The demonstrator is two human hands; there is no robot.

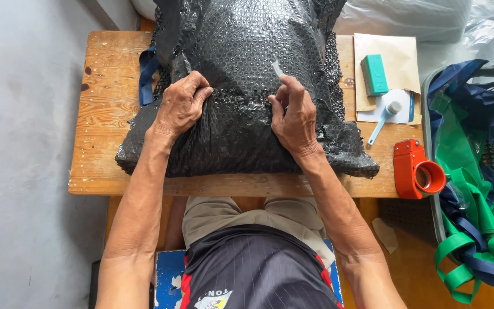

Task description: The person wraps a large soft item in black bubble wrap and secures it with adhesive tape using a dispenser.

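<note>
A bulky parcel wrapped in black bubble wrap point(247, 51) lies on a small wooden table point(101, 114). My left hand point(181, 106) grips a gathered fold of the wrap on the parcel's left front. My right hand point(293, 117) presses on the wrap to the right, and its fingers pinch a small clear strip of tape point(277, 68) that sticks up from the surface. A blue strap point(146, 74) pokes out from under the parcel's left side.
A red tape dispenser point(415, 169) sits at the table's right front corner. Behind it lie a brown envelope point(387, 54), a teal block point(374, 74) and a light blue cutter point(383, 120). A grey basket point(487, 114) with green and navy bags stands right. Clear plastic lies behind.
</note>
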